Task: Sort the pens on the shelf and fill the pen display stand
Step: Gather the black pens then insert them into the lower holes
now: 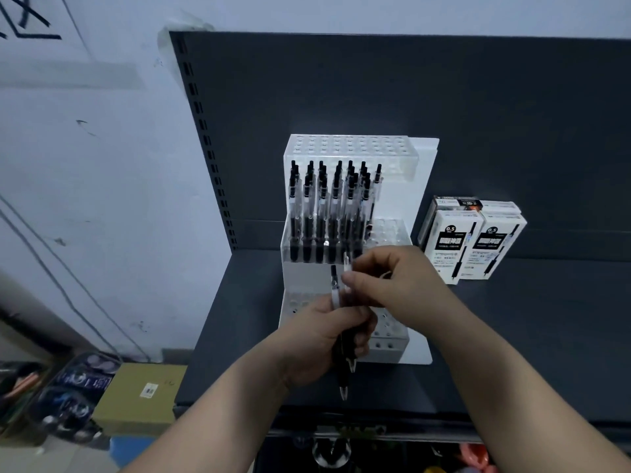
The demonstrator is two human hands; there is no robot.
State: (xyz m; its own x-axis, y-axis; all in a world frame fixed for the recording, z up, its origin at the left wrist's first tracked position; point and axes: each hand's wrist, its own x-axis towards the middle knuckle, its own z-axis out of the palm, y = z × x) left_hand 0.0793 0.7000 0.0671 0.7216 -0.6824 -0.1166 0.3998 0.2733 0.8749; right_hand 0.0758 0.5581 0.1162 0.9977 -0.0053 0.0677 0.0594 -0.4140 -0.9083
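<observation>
A white tiered pen display stand [423,186] stands on the dark shelf [512,336]. Its middle tier holds several black pens [327,213] upright; the top tier and the front tier show bare holes. My left hand [321,339] is closed round a small bundle of black pens [343,373], tips pointing down toward me, in front of the stand's lower tier. My right hand [396,285] pinches the upper end of one pen [347,268] from that bundle between thumb and fingers.
White pen boxes [471,240] stand in a small group on the shelf right of the stand. The shelf's dark back panel rises behind. Left of the shelf, on the floor, lie a cardboard box [140,397] and packaged goods [71,394].
</observation>
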